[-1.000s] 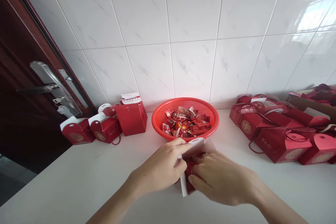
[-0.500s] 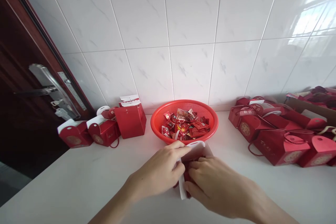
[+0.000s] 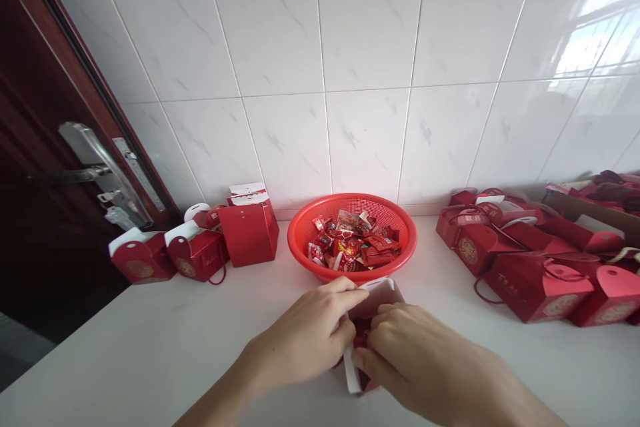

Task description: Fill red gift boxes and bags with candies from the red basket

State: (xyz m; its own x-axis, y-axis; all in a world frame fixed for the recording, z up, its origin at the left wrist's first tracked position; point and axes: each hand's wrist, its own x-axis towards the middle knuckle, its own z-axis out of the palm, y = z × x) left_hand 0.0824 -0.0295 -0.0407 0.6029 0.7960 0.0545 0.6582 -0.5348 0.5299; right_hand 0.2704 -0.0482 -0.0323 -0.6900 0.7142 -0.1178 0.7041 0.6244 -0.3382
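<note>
A small red gift box (image 3: 379,295) with a white inside stands with its flaps up on the white counter, just in front of the basket. My left hand (image 3: 306,335) grips its left wall, thumb and fingers closed on the card. The fingers of my right hand (image 3: 425,353) are curled down into the box opening; what they hold, if anything, is hidden. Some dark red contents show between the hands, too covered to make out. Right behind the box sits a red plastic basket (image 3: 411,248) holding several wrapped candies (image 3: 353,243).
To the left, several red boxes (image 3: 195,253) and a taller red box (image 3: 249,233) stand near a dark door with a metal handle (image 3: 93,147). Many folded red boxes (image 3: 535,283) crowd the right side, near a brown carton (image 3: 633,221). A tiled wall (image 3: 365,133) rises behind.
The gift box and both hands sit slightly lower in the picture, as the view has tilted a little. My right fingers have shifted slightly inside the box; my left hand keeps its grip.
</note>
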